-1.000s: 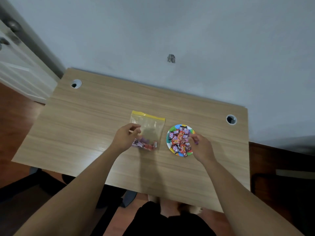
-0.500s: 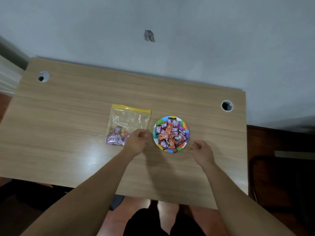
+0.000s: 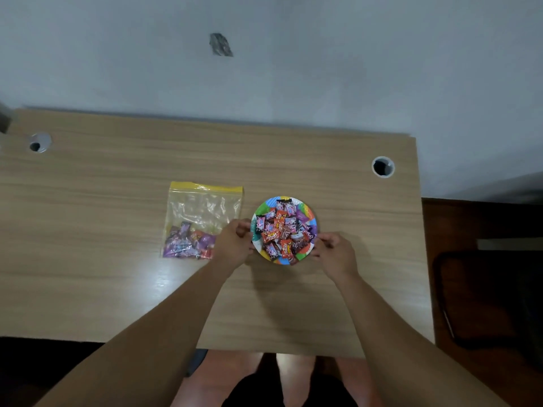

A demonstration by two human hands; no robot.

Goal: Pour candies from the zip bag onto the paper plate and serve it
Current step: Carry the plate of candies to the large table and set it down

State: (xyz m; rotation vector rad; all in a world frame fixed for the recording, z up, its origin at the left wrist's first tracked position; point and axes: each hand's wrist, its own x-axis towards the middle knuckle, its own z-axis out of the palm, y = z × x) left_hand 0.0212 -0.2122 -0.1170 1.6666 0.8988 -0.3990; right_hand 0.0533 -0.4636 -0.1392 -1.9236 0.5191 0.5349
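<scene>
The paper plate (image 3: pixel 312 213), heaped with wrapped candies (image 3: pixel 282 230), sits right of centre on the wooden desk (image 3: pixel 117 289). We bracket it: left hand (image 3: pixel 232 247) at the rim's 9 o'clock, right hand (image 3: pixel 335 254) at 4 o'clock, fingers curled onto the edge, about equally near. The plate is round, so no long axis governs lifting. The zip bag (image 3: pixel 202 212), part-filled, lies flat at the plate's 9 o'clock, released.

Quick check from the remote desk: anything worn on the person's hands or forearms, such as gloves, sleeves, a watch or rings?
No. The left hand and right hand are bare, with no gloves, and both forearms are uncovered to the frame edge. No watch, band or ring shows from this view.
</scene>
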